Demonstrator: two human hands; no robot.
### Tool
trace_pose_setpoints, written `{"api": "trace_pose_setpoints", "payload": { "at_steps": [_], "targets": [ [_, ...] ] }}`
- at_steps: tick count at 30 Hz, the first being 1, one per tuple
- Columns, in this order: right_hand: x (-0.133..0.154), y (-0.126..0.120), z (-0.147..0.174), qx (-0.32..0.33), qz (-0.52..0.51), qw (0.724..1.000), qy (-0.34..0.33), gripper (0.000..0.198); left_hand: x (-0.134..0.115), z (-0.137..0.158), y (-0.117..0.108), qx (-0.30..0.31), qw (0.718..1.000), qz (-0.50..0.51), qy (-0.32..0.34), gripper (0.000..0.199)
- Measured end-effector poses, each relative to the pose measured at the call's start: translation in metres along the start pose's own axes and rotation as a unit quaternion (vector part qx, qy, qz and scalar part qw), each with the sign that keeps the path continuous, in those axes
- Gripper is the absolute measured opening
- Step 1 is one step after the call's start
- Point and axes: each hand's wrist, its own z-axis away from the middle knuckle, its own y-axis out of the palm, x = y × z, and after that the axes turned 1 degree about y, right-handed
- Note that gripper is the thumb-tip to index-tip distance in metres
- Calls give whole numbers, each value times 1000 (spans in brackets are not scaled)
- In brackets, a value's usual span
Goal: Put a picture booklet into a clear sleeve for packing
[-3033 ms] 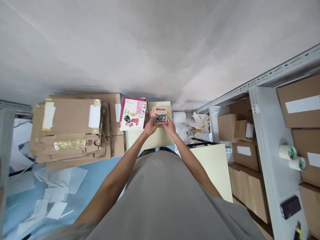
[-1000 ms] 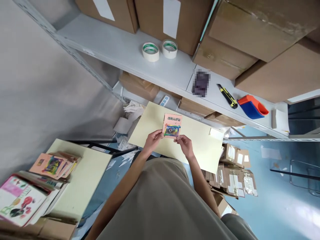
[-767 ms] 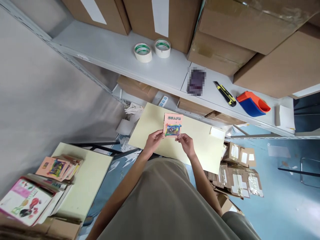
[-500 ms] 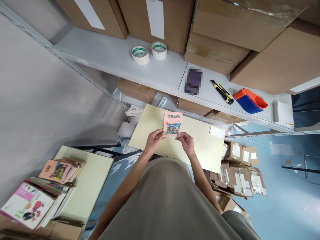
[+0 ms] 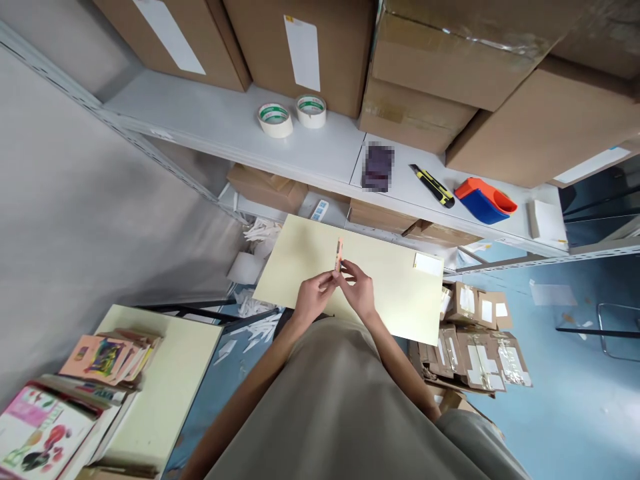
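Observation:
A thin pink book (image 5: 339, 253) is turned edge-on to me above the pale yellow table (image 5: 390, 293), so only its narrow spine shows. My left hand (image 5: 315, 295) is closed on its lower end from the left. From the right, my right hand (image 5: 357, 291) grips the same lower part, thumb near the left hand's fingertips. Both hands meet at the book's bottom; its cover is out of sight.
On the grey shelf (image 5: 225, 133) ahead lie tape rolls (image 5: 275, 121), a pixelated dark item (image 5: 378, 168), a box cutter (image 5: 433, 186) and an orange-blue tape dispenser (image 5: 485, 200). Stacked books (image 5: 100, 360) stand at lower left. Flattened cartons (image 5: 475, 353) lie on the floor at right.
The book has turned from showing its front cover to showing its spine. My hands have come together at its lower end. The view has shifted slightly.

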Motion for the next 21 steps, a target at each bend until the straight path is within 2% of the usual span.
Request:
{"api": "trace_pose_setpoints", "payload": {
  "at_steps": [3,5,8,12,14,17,21],
  "targets": [
    [5,10,0,-9,-9,1000,-9,46,-5,11,4,-36,993,-104,33,31],
    [6,10,-1,-15,0,1000,-17,40,-6,17,5,-47,992,-107,55,29],
    [8,3,-5,-10,3,1000,-19,42,-4,17,-2,-66,994,-63,58,35],
    [20,-11,-5,10,-68,998,-11,54,-7,8,-22,-127,992,14,-9,61],
    [26,-16,-4,30,-100,995,-3,57,-11,3,-32,-110,990,83,-40,73],
    [31,-18,-1,37,-116,993,5,59,-20,1,-38,-60,981,175,-58,70],
    [28,-15,0,33,-121,992,6,59,-22,3,-35,-86,976,189,-69,60]
  ]
}}
